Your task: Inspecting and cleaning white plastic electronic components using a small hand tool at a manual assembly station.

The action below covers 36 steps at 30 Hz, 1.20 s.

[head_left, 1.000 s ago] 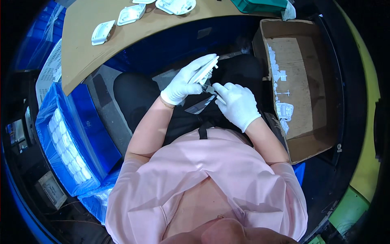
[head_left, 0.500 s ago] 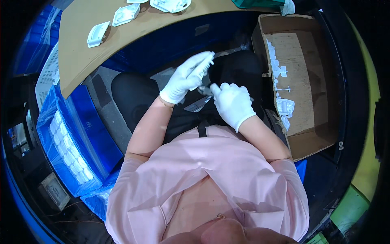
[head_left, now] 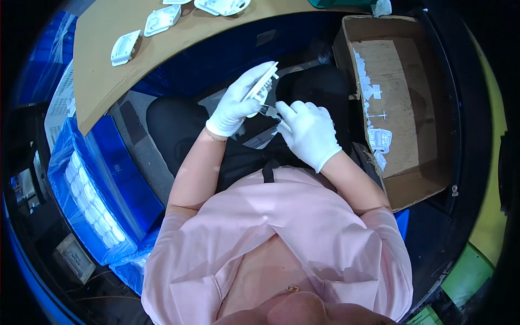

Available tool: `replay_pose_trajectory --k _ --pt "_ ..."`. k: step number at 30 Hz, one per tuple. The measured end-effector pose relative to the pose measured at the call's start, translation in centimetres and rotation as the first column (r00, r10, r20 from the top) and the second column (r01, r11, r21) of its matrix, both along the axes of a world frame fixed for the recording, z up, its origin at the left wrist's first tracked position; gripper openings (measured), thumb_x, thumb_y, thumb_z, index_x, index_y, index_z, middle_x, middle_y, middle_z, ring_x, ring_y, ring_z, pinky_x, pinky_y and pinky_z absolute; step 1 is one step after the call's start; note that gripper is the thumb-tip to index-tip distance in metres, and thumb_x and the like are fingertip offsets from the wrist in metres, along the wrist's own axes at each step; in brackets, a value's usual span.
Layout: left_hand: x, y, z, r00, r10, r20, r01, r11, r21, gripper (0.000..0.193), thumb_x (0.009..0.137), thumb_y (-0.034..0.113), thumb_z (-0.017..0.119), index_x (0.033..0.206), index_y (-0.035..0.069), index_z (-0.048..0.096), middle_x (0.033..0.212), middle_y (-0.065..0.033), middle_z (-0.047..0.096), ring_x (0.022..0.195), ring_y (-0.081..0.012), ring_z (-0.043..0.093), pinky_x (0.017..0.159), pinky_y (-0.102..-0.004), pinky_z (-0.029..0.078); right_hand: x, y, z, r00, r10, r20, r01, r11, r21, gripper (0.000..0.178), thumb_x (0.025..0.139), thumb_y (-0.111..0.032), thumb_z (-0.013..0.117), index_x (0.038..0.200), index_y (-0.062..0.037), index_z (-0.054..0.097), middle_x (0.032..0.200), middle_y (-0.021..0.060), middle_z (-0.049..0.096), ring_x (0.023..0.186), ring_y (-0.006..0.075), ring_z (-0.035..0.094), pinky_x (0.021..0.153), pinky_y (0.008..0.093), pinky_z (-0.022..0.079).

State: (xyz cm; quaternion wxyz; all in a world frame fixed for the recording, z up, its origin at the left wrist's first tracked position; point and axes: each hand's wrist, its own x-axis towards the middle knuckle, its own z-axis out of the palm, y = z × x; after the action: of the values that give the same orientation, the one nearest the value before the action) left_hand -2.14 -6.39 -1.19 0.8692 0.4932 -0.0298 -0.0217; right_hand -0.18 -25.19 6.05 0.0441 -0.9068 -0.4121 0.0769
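Note:
My left hand [head_left: 233, 105], in a white glove, is closed around a white moulded plastic part [head_left: 264, 88]. The part is tilted, with small ribs or pegs along the side facing right. In my right hand [head_left: 312, 134], also gloved in white, is a small hand tool [head_left: 272, 112] with a dark and metal tip; its handle is mostly hidden by the fingers. That tip reaches to the lower end of the plastic part, close to my left fingers. Whether it touches the part, I cannot tell. Both hands are above my lap.
Several white moulded parts [head_left: 162, 20] lie on the tan curved tabletop [head_left: 103, 76] ahead. At right stands an open cardboard box [head_left: 401, 200] with small white plastic scraps [head_left: 377, 141] along its left side. A blue-lined bin [head_left: 116, 162] of white pieces is at left.
The left hand and its plastic part have shifted slightly left and up. The tool's tip shows more clearly beside the part, and the right hand has turned a little.

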Motion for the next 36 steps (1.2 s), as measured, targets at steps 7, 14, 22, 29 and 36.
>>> replay_pose_trajectory --k 7,14,22,29,36 --pt "-0.2 -0.5 0.5 1.0 0.024 0.008 -0.025 0.996 0.083 0.107 0.059 0.056 0.079 0.142 0.002 0.039 0.12 -0.0054 0.055 0.109 -0.0152 0.053 0.096 -0.0282 0.039 0.1 0.4 -0.3 1.0 0.007 -0.007 -0.007 0.998 -0.065 0.037 0.079 -0.019 0.067 0.114 -0.0106 0.057 0.084 0.006 0.057 0.08 0.0234 0.06 0.067 0.0387 0.046" --pt "-0.3 -0.5 0.7 1.0 -0.005 -0.015 0.006 0.997 0.083 0.108 0.058 0.056 0.08 0.142 0.002 0.039 0.119 -0.005 0.055 0.109 -0.0152 0.052 0.096 -0.0274 0.038 0.3 0.5 -0.2 0.999 -0.001 -0.042 -0.005 0.992 -0.128 0.033 0.082 -0.019 0.065 0.113 -0.0097 0.057 0.084 0.0076 0.058 0.081 0.0249 0.061 0.068 0.0401 0.048" --pt "-0.6 -0.8 0.6 0.998 -0.027 -0.05 0.029 0.999 0.038 0.081 0.063 0.021 0.07 0.138 0.003 0.045 0.126 -0.0093 0.053 0.113 -0.0174 0.052 0.087 -0.0272 0.049 -0.2 0.5 -1.3 0.999 0.035 -0.025 -0.04 0.974 -0.222 0.029 0.086 -0.018 0.058 0.112 -0.0051 0.057 0.082 0.01 0.061 0.076 0.0255 0.064 0.064 0.0386 0.053" --pt "-0.7 -0.5 -0.3 1.0 -0.02 -0.009 0.02 0.998 0.054 0.08 0.063 0.021 0.071 0.137 0.002 0.046 0.126 -0.0086 0.054 0.113 -0.0177 0.052 0.086 -0.0268 0.049 0.8 1.0 -1.6 0.989 0.065 -0.134 -0.088 0.982 -0.169 0.018 0.089 -0.01 0.05 0.103 -0.0021 0.058 0.085 0.0148 0.064 0.078 0.0301 0.066 0.066 0.0403 0.054" --pt "-0.6 -0.9 -1.0 0.99 -0.096 -0.1 0.095 0.995 -0.01 0.082 0.065 0.021 0.076 0.138 0.001 0.043 0.131 -0.0096 0.052 0.122 -0.0198 0.049 0.106 -0.0307 0.035 1.7 0.5 -3.5 0.969 0.087 -0.232 -0.133 0.973 -0.187 0.017 0.087 -0.01 0.049 0.097 -0.0016 0.059 0.088 0.0174 0.067 0.079 0.033 0.067 0.067 0.0415 0.055"
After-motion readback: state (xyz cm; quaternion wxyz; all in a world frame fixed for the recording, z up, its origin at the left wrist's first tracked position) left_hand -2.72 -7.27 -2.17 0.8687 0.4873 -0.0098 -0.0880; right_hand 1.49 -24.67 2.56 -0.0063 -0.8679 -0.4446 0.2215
